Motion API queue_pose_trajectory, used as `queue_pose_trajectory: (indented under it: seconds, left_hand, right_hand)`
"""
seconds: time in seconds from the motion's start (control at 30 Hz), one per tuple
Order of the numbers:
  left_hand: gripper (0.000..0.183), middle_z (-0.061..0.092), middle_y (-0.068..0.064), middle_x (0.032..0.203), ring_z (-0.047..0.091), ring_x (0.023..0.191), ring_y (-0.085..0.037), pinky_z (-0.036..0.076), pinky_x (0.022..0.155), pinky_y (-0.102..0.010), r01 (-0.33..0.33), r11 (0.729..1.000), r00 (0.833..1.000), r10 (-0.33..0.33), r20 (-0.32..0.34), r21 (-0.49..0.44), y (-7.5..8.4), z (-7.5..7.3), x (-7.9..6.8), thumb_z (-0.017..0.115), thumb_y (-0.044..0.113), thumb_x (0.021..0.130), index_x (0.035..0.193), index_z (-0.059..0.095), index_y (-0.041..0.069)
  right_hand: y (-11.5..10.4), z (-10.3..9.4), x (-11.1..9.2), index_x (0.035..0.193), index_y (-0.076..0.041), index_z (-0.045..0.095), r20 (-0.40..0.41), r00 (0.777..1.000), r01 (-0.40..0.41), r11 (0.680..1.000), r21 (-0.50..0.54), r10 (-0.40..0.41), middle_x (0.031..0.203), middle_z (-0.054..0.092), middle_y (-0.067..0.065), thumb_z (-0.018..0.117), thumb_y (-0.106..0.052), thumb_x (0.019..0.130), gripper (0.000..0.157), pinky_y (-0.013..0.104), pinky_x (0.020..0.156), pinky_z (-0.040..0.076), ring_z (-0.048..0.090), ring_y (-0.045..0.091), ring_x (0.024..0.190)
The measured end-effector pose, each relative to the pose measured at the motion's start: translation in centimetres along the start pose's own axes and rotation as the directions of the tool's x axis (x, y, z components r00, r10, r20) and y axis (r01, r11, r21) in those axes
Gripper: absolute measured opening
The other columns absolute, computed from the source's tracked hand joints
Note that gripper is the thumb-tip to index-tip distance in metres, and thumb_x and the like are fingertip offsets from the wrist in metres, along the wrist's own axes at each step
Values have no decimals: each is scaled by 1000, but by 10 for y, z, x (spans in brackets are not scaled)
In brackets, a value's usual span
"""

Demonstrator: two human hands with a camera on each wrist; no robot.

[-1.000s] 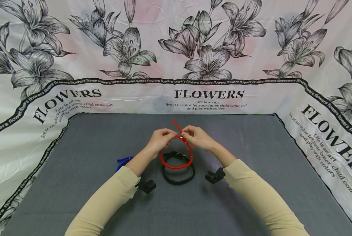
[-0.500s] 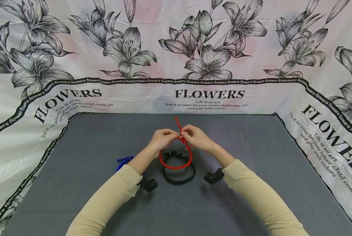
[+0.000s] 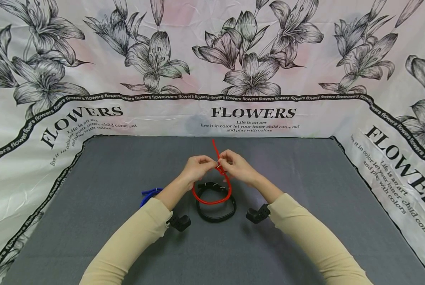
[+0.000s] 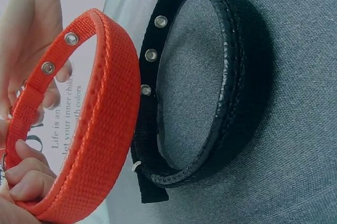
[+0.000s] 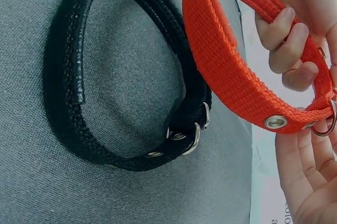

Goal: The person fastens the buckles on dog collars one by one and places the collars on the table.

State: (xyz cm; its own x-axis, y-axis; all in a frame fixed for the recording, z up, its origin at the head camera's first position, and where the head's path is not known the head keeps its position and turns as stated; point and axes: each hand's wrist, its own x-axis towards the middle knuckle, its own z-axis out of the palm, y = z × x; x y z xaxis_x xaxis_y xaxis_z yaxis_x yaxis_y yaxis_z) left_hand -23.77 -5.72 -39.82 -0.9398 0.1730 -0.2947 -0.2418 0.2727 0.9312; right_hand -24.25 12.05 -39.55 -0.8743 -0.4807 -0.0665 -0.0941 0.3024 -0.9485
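A red webbing pet collar, formed into a loop, is held up over the far middle of the table. On its left side, my left hand pinches it near the metal buckle with thumb and fingertips. My right hand pinches the strap from the other side, close to the left fingertips. The collar's free end sticks up beyond both hands. Metal eyelets and a D-ring show in the right wrist view. Just under the red loop, a buckled black collar stands on its edge on the table.
A blue collar lies left of the black one, partly behind my left forearm. Grey cloth covers the table. A white flower-printed sheet surrounds its back and sides.
The red collar's free end has shifted slightly right and reaches a little further up. My left fingertips have moved slightly right, closer to the right hand. The black collar stays put.
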Motion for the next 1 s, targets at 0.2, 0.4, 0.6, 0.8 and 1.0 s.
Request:
queue_pose_trajectory:
  seconds: [0.2,0.4,0.6,0.8,1.0]
  left_hand:
    - [14,62,-13,109,46,74,-18,33,54,-26,0,1000,1000,0,5,8,1,0,-1,64,30,86,89,70,18]
    - [14,62,-11,107,49,79,-19,36,57,-26,3,1000,1000,-3,9,22,3,0,-2,64,30,86,90,70,18]
    - [14,62,-8,103,47,75,-18,35,56,-26,6,1000,1000,-6,5,20,4,0,-3,63,29,87,90,70,17]
    - [14,63,-4,98,50,81,-21,37,58,-27,13,1000,1000,-13,-12,19,4,-1,-3,64,30,86,89,71,18]
    - [16,59,-1,90,47,72,-19,39,64,-33,9,1000,999,-9,-33,2,5,-2,-3,65,32,85,90,71,18]
  right_hand:
    - [2,1,0,116,-3,45,-4,1000,-13,1000,29,13,98,54,15,43,-24,98,27,55,69,51,55,42,89]
    - [3,0,1,117,-4,45,-7,1000,-26,999,40,26,99,53,15,44,-23,98,27,57,70,50,54,29,85]
    - [3,-2,0,116,-5,47,9,999,-42,996,73,41,102,55,16,45,-23,98,26,58,71,49,54,38,92]
    - [2,-4,0,117,-2,48,34,999,-37,997,72,34,104,55,20,47,-22,97,29,59,72,49,54,31,87]
    - [1,-4,-1,114,-6,51,35,998,-54,997,46,53,99,54,17,47,-23,97,24,55,70,51,53,34,86]
